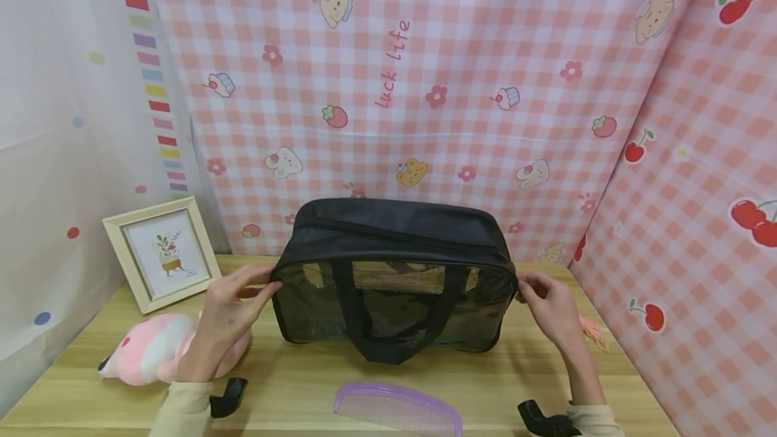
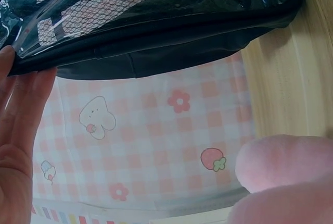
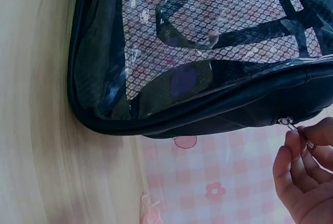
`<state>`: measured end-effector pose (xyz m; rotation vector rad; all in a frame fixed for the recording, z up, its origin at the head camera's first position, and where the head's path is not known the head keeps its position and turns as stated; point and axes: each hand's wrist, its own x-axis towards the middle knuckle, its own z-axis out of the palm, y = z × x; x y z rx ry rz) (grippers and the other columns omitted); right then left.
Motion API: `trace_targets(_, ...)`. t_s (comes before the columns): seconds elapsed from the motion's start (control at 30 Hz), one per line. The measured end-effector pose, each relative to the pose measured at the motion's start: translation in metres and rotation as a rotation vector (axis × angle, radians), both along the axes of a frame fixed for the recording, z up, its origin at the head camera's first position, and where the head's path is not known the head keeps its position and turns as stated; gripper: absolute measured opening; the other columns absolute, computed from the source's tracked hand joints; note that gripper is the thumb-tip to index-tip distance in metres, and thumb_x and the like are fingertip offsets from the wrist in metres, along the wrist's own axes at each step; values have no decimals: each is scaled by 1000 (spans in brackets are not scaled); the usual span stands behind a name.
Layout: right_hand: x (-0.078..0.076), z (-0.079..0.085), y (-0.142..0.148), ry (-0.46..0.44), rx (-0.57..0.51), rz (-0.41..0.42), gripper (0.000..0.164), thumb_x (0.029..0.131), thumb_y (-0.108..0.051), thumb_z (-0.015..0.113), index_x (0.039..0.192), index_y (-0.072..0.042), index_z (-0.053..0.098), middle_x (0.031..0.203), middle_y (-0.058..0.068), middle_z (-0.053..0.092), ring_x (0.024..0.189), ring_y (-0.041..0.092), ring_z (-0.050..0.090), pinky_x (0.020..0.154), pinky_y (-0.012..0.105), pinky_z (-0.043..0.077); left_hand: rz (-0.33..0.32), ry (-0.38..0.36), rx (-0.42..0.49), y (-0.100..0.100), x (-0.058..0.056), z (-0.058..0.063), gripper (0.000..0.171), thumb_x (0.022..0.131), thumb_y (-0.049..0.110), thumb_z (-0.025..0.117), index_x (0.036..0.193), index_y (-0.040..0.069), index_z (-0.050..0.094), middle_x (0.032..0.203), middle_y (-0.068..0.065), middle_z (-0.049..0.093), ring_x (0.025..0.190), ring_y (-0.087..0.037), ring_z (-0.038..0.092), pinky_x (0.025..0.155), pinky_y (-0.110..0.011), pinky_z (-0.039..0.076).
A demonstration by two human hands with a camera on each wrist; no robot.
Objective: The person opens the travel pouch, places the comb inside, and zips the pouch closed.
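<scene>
A black bag (image 1: 394, 302) with a clear front panel, mesh and a hanging strap handle stands upright on the wooden table. At its upper left corner my left hand (image 1: 233, 312) pinches the edge between thumb and fingers; the left wrist view shows those fingers (image 2: 31, 94) on the black piping. My right hand (image 1: 551, 305) is at the bag's right end. In the right wrist view its thumb and forefinger pinch a small metal zipper pull (image 3: 286, 122) on the bag's side.
A purple comb (image 1: 397, 406) lies in front of the bag. Behind my left forearm rests a pink-and-white plush toy (image 1: 152, 349), with a framed picture (image 1: 164, 255) farther back. Pink strands (image 1: 593, 332) lie by the right wall. Checked cloth (image 1: 425, 86) hangs behind.
</scene>
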<state>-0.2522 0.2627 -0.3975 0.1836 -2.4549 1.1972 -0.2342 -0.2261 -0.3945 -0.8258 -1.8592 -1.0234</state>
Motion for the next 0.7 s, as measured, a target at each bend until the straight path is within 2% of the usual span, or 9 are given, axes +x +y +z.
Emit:
trace_targets(0.23, 1, 2, -1, 12, -70, -12, 26, 97, -18, 58, 106, 5, 67, 85, 14, 68, 69, 10, 64, 59, 18, 52, -2, 15, -1, -1, 0, 0, 47, 55, -31, 74, 93, -4, 71, 85, -14, 69, 75, -13, 67, 58, -16, 55)
trace_targets(0.47, 1, 3, -2, 36, -106, -12, 26, 96, -16, 59, 106, 5, 68, 87, 16, 69, 68, 9, 64, 56, 18, 51, 25, -31, -4, -1, 3, 0, 41, 61, -25, 75, 95, -3, 72, 88, -11, 70, 78, -12, 67, 60, -16, 55)
trace_targets(0.7, 1, 2, -4, 80, -150, -2, 22, 95, -15, 60, 103, 5, 68, 90, 15, 68, 70, 13, 65, 61, 18, 54, 39, -66, -15, -1, 7, 4, 37, 66, -20, 76, 97, -1, 72, 89, -10, 70, 80, -10, 66, 62, -17, 55)
